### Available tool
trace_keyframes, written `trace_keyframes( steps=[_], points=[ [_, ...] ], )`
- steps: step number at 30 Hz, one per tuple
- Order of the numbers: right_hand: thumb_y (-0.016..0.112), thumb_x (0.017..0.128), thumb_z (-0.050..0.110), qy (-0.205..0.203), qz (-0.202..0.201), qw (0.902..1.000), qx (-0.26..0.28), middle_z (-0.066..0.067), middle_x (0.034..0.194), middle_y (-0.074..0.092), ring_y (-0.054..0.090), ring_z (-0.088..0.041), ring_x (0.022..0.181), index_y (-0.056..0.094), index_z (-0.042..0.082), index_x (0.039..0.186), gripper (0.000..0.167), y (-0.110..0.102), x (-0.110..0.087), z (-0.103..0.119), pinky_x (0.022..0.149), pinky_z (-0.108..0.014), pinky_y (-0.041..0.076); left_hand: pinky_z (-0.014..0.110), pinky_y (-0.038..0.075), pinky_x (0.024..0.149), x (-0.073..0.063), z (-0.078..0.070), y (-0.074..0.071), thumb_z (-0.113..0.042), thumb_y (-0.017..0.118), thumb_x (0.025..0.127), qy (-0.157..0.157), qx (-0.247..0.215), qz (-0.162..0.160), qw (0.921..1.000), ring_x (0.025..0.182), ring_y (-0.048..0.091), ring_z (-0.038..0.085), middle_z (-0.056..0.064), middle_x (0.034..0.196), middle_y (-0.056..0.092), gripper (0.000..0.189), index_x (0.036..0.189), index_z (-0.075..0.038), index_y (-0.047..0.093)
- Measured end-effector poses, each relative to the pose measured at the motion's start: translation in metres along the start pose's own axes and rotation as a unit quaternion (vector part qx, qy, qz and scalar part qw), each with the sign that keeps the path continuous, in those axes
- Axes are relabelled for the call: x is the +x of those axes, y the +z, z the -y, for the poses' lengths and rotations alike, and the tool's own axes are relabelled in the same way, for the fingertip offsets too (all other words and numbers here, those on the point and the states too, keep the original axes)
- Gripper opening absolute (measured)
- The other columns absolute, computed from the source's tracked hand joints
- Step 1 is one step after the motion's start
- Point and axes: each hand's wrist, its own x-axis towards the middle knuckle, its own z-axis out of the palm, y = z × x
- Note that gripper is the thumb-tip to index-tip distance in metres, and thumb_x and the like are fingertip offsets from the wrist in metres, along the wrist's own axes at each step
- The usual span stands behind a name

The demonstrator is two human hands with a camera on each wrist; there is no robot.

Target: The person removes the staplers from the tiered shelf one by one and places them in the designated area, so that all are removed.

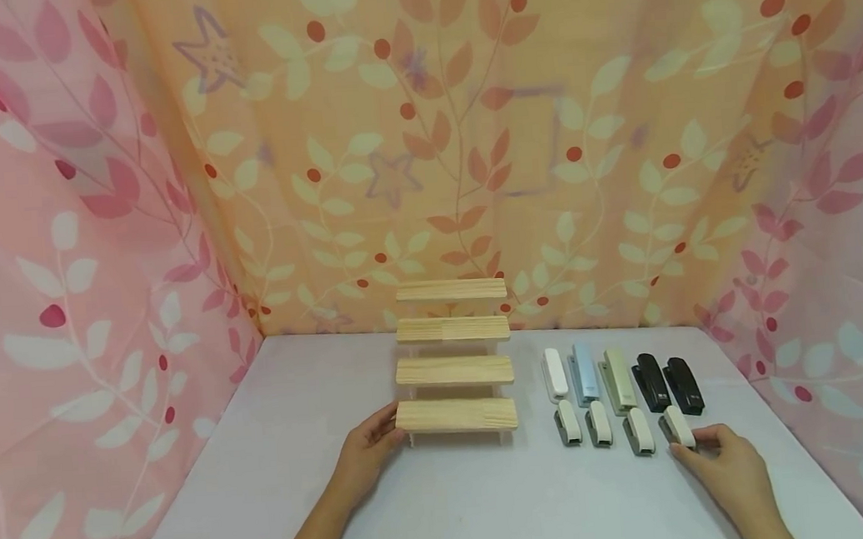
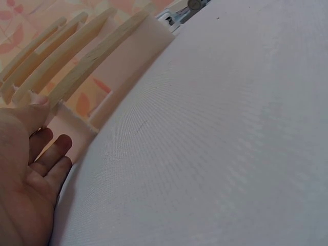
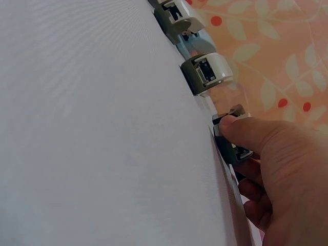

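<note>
A stepped wooden display rack (image 1: 457,415) with several pale tiers stands mid-table. My left hand (image 1: 369,457) grips the left end of its lowest tier; in the left wrist view the thumb (image 2: 38,110) lies against the board's end and the other fingers curl beneath. On the right, my right hand (image 1: 734,465) pinches a small white stapler (image 1: 678,426), the rightmost of the front row. In the right wrist view, the thumb (image 3: 238,128) covers part of that stapler's dark base, and its front end shows below. Other small white staplers (image 1: 639,432) stand to its left.
Behind the small staplers is a row of longer ones: a white (image 1: 555,374), a light blue (image 1: 585,373), a green (image 1: 618,380) and two black staplers (image 1: 683,385). Patterned curtains (image 1: 437,135) enclose the white table (image 1: 275,397) at the back and both sides.
</note>
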Motion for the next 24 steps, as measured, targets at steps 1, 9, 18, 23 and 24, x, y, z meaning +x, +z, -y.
trace_keyframes(
  steps=[1,9,18,23,24],
  points=[
    [0.087,0.081,0.042,-0.001,-0.001,1.0,0.0,-0.032,0.116,0.065,0.057,-0.049,0.109,0.062,-0.006,0.118,0.066,0.001,0.0,0.0,0.091,-0.068,0.045,0.023,0.053,0.102,0.0,0.0,0.0,-0.024,0.073,0.096,0.002,0.002,0.001,1.0,0.129,0.062,0.024,0.011,0.142,0.062,0.056,0.147,-0.011,0.055],
    [0.087,0.081,0.045,0.0,0.014,0.9999,-0.003,-0.035,0.123,0.061,0.052,-0.053,0.116,0.059,-0.008,0.121,0.072,0.005,0.003,0.0,0.098,-0.073,0.042,0.023,0.053,0.101,0.0,-0.003,-0.003,-0.024,0.074,0.095,0.003,0.012,-0.004,0.9999,0.128,0.062,0.026,0.013,0.141,0.063,0.056,0.147,-0.011,0.056],
    [0.08,0.084,0.058,-0.014,0.023,0.9996,-0.007,-0.034,0.13,0.06,0.051,-0.053,0.121,0.058,-0.005,0.128,0.081,-0.004,-0.001,0.001,0.098,-0.071,0.04,0.022,0.053,0.101,-0.003,0.001,-0.002,-0.024,0.074,0.096,-0.002,0.011,-0.005,0.9999,0.127,0.063,0.024,0.012,0.14,0.064,0.055,0.146,-0.011,0.056],
    [0.071,0.093,0.056,-0.036,0.007,0.9992,-0.012,-0.035,0.132,0.057,0.048,-0.055,0.122,0.057,-0.005,0.132,0.074,-0.011,-0.001,0.003,0.099,-0.074,0.037,0.022,0.053,0.101,-0.001,0.001,0.0,-0.026,0.073,0.096,0.014,0.029,-0.002,0.9995,0.128,0.063,0.025,0.014,0.141,0.063,0.057,0.148,-0.008,0.054],
    [0.069,0.095,0.054,-0.049,0.001,0.9987,-0.017,-0.036,0.132,0.057,0.048,-0.055,0.122,0.058,-0.006,0.132,0.071,-0.012,-0.001,0.004,0.098,-0.074,0.038,0.022,0.053,0.101,-0.001,0.0,0.0,-0.025,0.073,0.096,0.015,0.03,-0.004,0.9994,0.128,0.063,0.026,0.014,0.141,0.063,0.057,0.147,-0.009,0.054]
  ],
)
